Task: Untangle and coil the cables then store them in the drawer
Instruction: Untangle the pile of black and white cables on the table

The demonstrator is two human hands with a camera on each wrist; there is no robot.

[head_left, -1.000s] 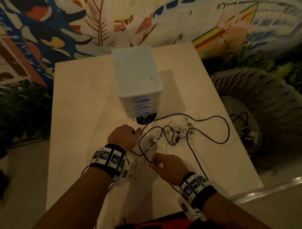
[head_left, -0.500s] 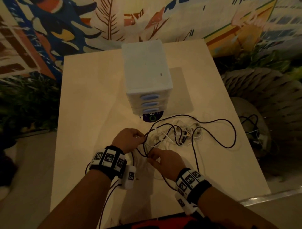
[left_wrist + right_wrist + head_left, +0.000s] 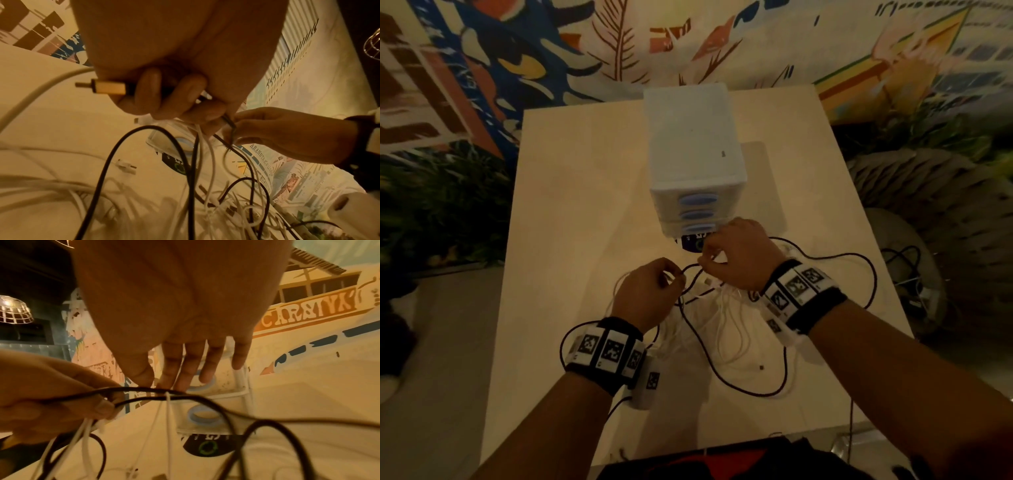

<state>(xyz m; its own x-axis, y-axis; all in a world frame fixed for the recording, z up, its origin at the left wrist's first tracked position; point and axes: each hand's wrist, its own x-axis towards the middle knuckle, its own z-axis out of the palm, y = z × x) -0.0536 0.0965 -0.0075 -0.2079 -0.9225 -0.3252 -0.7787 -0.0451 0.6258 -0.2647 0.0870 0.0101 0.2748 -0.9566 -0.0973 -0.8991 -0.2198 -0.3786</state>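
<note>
A tangle of black cable (image 3: pixel 751 390) and thin white cables (image 3: pixel 722 329) lies on the pale table (image 3: pixel 571 212) in front of a white drawer unit (image 3: pixel 691 150) with three blue handles, all drawers closed. My left hand (image 3: pixel 671 277) grips the black cable just behind its gold plug (image 3: pixel 109 86), fingers curled round it (image 3: pixel 174 97). My right hand (image 3: pixel 709 260), close to the lowest drawer, pinches the black cable (image 3: pixel 205 398) between thumb and forefinger (image 3: pixel 162 382), with a white strand hanging from the same spot. The two hands are a few centimetres apart.
A dark round sticker (image 3: pixel 693 244) lies on the table under the drawer unit's front. A wicker chair (image 3: pixel 935 219) holding more dark cables stands right of the table. A painted wall runs behind, and plants (image 3: pixel 441 212) sit to the left.
My right hand has moved away from me, up to the front of the drawer unit, drawing the black cable with it. My left hand has stayed in place, holding the cable.
</note>
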